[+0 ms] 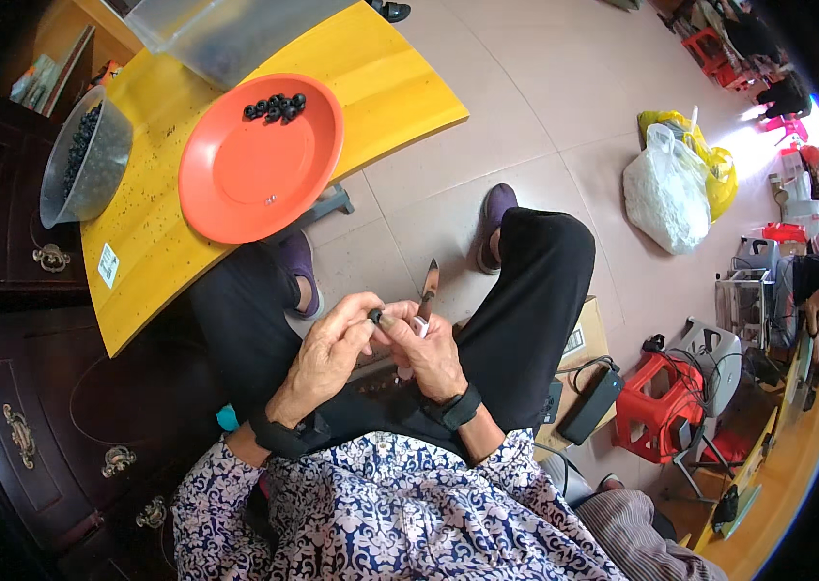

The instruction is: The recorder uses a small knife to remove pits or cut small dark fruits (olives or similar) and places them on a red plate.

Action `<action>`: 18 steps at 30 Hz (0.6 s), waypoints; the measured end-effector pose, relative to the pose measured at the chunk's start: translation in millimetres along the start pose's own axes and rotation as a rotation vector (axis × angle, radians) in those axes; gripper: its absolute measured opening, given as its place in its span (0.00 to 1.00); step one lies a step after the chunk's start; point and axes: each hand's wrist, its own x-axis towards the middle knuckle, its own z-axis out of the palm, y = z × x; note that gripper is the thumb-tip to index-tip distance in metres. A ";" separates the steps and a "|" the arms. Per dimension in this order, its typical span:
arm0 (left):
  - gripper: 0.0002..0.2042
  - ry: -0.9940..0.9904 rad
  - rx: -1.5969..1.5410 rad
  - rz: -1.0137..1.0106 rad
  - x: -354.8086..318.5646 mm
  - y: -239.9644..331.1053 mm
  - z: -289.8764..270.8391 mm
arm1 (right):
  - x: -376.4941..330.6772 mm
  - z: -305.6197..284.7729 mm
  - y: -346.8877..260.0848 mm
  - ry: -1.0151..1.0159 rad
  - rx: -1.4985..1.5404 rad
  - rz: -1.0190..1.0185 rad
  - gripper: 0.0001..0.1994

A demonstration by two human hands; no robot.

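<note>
Above my lap, my left hand [325,360] pinches a small black round piece [376,316] between thumb and fingers. My right hand [429,353] meets it there, its thumb close against the piece. In the curled fingers of that hand is a small knife [431,279], its blade pointing up and away from me and its pale handle partly hidden. An orange-red round plate [254,184] lies on the yellow table to the front left. Several small black pieces [276,107], some ring-like, are grouped near its far edge.
The yellow tabletop [400,92] carries dark specks, a clear tub [90,184] of small black pieces and a big translucent bin [225,39]. Filled plastic bags [666,189] rest on the tiled floor. To my right are a red stool [659,407] and a cardboard box [588,339]; dark drawers [51,426] stand left.
</note>
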 end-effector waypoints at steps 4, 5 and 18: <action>0.14 -0.059 0.179 -0.036 4.5 8.4 -2.4 | 1.5 -0.6 6.9 0.020 0.046 -0.060 0.09; 0.14 -0.089 0.181 -0.030 5.7 8.7 -3.8 | 1.1 0.3 7.4 0.029 0.073 -0.103 0.08; 0.07 -0.014 0.205 0.041 6.0 9.2 -1.3 | 0.5 0.8 8.2 0.040 0.104 -0.162 0.06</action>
